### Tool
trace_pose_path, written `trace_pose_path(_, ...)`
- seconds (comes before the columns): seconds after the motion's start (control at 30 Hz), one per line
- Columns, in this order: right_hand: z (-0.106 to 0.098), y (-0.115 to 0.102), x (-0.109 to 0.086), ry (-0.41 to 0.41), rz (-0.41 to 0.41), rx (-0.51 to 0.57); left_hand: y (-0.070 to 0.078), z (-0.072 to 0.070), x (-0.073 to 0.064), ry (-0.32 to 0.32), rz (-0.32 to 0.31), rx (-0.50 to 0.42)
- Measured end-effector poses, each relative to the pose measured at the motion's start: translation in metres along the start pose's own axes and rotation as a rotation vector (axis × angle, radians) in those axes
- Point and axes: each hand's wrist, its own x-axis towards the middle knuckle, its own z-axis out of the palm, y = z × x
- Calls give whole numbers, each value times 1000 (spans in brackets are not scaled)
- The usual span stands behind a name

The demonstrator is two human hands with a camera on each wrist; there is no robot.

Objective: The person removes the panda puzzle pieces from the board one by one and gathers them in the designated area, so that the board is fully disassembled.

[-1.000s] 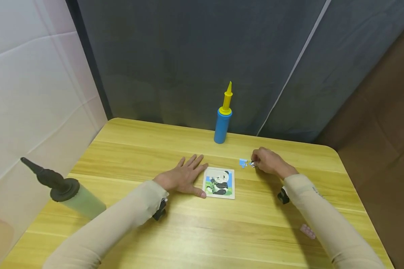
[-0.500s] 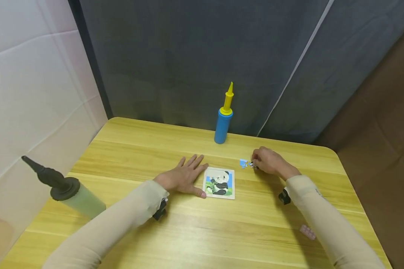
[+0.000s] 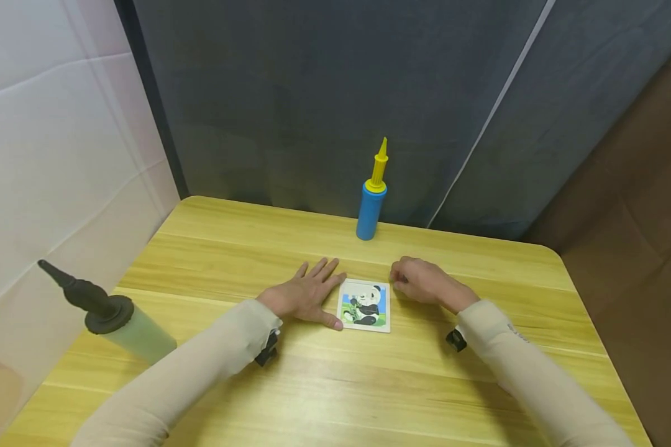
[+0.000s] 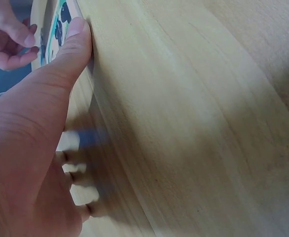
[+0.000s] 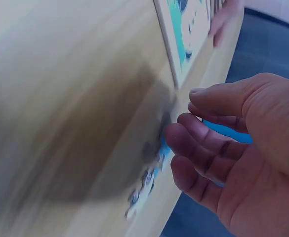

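Observation:
My left hand (image 3: 302,295) lies spread with straight fingers on the table, its thumb (image 4: 74,49) resting at the edge of a small framed panda jigsaw puzzle (image 3: 365,305). Just off the puzzle's upper right corner is my right hand (image 3: 423,282), fingers curled in towards the thumb. Below its fingertips, the right wrist view catches several loose blue, black and white puzzle pieces (image 5: 148,181), blurred, on the tabletop. In the head view the hand covers those pieces. I cannot tell whether the right fingertips pinch a piece.
A blue and yellow balloon pump (image 3: 368,214) stands upright near the far edge of the wooden table (image 3: 335,397). Beside my left forearm is a pale green pump (image 3: 136,329) with a black top. A dark curtain (image 3: 268,112) hangs behind the table.
My right hand has moved left towards the puzzle, over the loose pieces it was pinching at. The pink block is now hidden by the right sleeve. My left hand stays put.

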Motion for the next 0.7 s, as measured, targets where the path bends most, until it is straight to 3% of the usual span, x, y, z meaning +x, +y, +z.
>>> trace_pose_path(0.27,11,-22,3,-49,-83,16,1,-1,0,3,-4,-4)
trace_pose_path(0.7,19,-29,13,-58,-141,97,1,0,0,-7,-8,12)
